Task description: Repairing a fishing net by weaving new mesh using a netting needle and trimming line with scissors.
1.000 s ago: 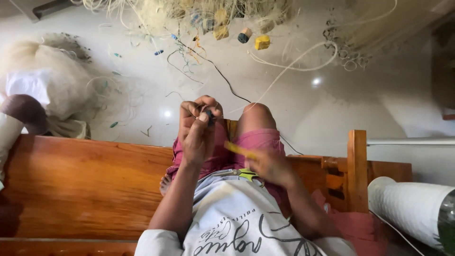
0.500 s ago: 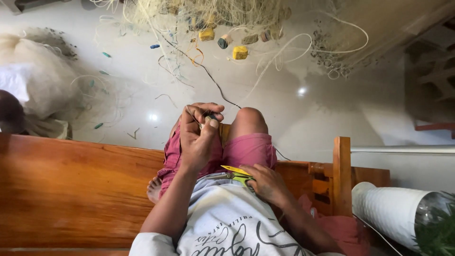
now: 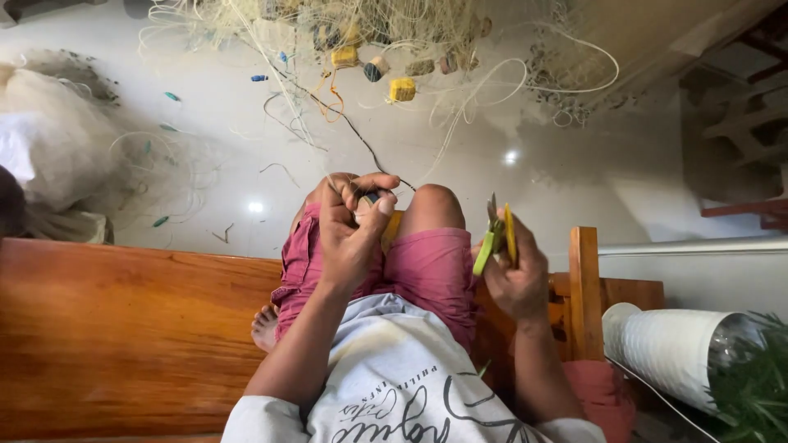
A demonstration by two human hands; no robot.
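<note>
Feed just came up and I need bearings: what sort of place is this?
Probably a home or porch where fishing net gets mended: a tangled net with floats on a shiny tiled floor, and a wooden bench under the person.

Yellow-green scissors (image 3: 497, 238), pink shorts (image 3: 427, 267)

Left hand (image 3: 349, 238) pinching dark cord (image 3: 361, 139) above knees, right hand (image 3: 513, 275) gripping yellow-green scissors (image 3: 497, 234).

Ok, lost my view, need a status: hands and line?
Left hand pinching dark line. Right hand gripping yellow-handled scissors, apart from line. Net heap on floor ahead.
</note>
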